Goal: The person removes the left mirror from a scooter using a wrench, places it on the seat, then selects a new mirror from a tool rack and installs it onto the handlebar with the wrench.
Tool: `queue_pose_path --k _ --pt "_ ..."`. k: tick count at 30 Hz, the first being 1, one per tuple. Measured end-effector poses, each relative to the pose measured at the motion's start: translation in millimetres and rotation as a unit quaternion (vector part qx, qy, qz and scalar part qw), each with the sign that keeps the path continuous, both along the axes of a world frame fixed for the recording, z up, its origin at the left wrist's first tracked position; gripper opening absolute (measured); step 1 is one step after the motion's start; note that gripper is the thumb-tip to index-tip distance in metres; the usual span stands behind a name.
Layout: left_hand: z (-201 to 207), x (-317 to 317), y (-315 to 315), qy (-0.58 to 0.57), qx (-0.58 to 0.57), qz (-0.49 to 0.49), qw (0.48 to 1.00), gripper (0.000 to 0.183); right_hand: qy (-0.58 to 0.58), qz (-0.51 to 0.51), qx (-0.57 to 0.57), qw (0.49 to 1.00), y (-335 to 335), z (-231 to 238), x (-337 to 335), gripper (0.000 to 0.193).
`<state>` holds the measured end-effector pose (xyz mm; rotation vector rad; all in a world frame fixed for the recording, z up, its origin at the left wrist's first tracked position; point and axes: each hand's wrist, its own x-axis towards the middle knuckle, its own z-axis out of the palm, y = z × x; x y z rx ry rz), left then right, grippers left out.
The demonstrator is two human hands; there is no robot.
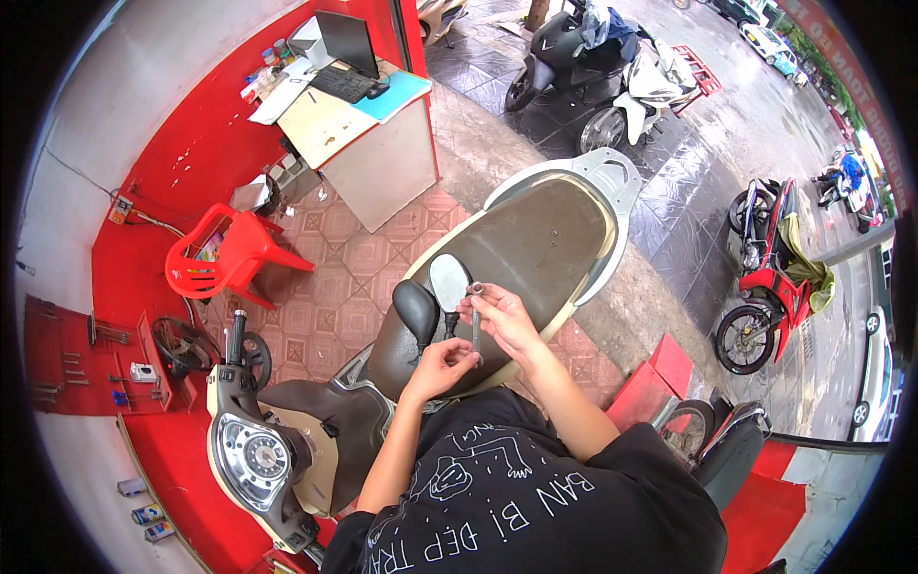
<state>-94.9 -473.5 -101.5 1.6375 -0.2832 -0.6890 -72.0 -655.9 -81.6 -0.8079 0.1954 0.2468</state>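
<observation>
Shirt (497,488): black, lower edge
Right hand (507,323): clamped on metal tool (476,325)
Left hand (440,368): pinching its lower end
Seat (545,230): two mirrors (450,279) beside hands
Bench (330,126): beyond, red chair (229,253) near

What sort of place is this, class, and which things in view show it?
Most likely a small motorbike repair shop beside a street. A scooter stands with two mirrors on its seat, the right hand holds a wrench above it, and tools hang on a red panel.
</observation>
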Motion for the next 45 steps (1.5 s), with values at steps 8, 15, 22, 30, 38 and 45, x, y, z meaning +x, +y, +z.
queue_pose_path --k 8,15,22,30,38,45 --pt "2.7 16.6 48.1 0.026 -0.041 0.18 0.983 0.016 0.013 0.045 -0.209 0.977 -32.0 -16.2 -12.6 0.019" --pt "18.4 25.6 52.5 -0.007 -0.083 0.279 0.957 0.017 -0.029 0.217 -0.26 0.94 -23.3 -29.2 -23.8 0.021" --pt "11.2 21.3 32.1 0.022 -0.117 0.298 0.947 0.021 -0.1 0.35 -0.29 0.885 -19.5 -32.2 -32.3 0.023" --pt "5.8 17.1 26.7 0.034 -0.073 0.221 0.972 0.024 0.125 0.09 -0.316 0.936 -34.4 -103.9 -26.9 0.027" --pt "8.4 9.3 24.8 0.044 -0.04 0.175 0.983 0.02 0.098 0.022 -0.404 0.909 -18.4 -126.5 -22.4 0.037" --pt "8.8 2.5 28.8 0.029 -0.025 0.156 0.987 0.018 0.093 0.081 -0.54 0.833 -29.8 -133.2 -31.6 0.033"
